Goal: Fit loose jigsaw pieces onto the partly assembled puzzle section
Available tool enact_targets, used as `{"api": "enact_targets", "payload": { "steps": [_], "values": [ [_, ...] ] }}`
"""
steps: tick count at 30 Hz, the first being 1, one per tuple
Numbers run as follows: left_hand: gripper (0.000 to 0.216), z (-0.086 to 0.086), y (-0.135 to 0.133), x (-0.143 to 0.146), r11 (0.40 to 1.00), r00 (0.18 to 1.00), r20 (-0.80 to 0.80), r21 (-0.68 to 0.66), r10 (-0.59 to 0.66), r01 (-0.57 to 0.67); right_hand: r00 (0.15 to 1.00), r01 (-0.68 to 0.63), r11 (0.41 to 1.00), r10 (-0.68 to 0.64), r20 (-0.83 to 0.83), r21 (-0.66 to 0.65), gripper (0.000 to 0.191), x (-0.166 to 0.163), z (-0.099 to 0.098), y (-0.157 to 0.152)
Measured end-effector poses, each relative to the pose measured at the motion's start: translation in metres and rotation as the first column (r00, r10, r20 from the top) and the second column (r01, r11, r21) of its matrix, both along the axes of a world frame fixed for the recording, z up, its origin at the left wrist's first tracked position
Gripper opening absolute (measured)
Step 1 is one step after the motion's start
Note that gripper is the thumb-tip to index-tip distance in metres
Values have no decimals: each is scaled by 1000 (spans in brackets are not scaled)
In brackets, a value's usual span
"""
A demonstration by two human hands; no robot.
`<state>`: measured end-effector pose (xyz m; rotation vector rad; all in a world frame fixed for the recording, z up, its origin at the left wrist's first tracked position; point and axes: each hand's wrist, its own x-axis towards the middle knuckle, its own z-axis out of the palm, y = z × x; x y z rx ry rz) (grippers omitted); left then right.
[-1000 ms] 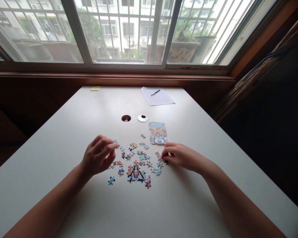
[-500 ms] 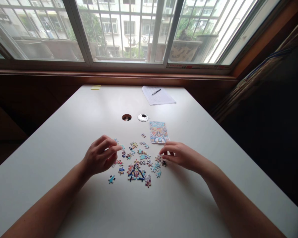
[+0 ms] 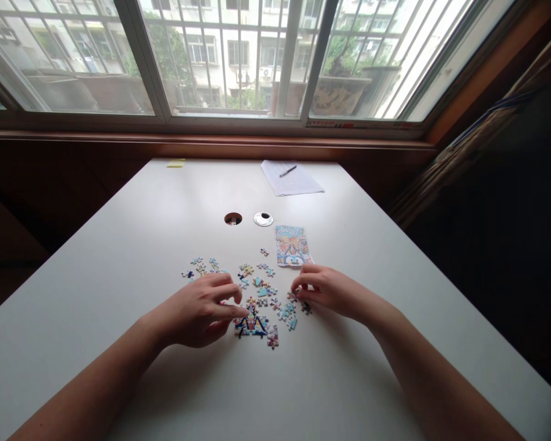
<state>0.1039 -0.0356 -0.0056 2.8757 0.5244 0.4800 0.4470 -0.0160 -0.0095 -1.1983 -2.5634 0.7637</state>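
Observation:
My left hand [image 3: 206,309] reaches in low from the left with its fingers apart. Its fingertips rest at the left edge of a joined puzzle section [image 3: 252,326] with dark blue shapes; no piece shows between them. My right hand [image 3: 327,286] is at the right side of the loose pieces, fingers bent and tips drawn together on a small puzzle piece [image 3: 292,295]. A darker piece [image 3: 307,308] lies just below its thumb. Light blue pieces [image 3: 286,312] lie between the hands. The left hand covers some of the pieces on its side.
Above the right hand lies a picture card [image 3: 292,245]. More pieces [image 3: 199,264] are scattered beyond the left hand. Farther back are a cable hole [image 3: 233,218], a metal cover [image 3: 263,218], paper sheets [image 3: 296,182] with a pen [image 3: 288,171], and a yellow note [image 3: 176,163].
My left hand has moved right and nearer to me, onto the joined section's edge, uncovering pieces at the upper left. My right hand has shifted only slightly, its fingertips coming lower.

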Motion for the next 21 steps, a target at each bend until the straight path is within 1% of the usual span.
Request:
{"api": "enact_targets", "payload": {
  "steps": [7, 12, 17, 21],
  "values": [
    [45, 0, 1, 0, 997, 998, -58, -75, 4, -8, 999, 24, 1000, -24, 26, -6, 13, -4, 3, -1],
    [45, 1, 1, 0, 994, 996, -83, -101, 21, -30, 999, 36, 999, -36, 36, 5, 12, -3, -1, 0],
    [41, 2, 2, 0, 994, 996, -77, -96, 33, -41, 999, 30, 997, -34, 43, 76, 12, -2, -7, -1],
    [43, 1, 2, 0, 994, 996, -80, -100, 31, -39, 998, 18, 993, -25, 55, 119, 14, -4, -2, -2]
  ]
}}
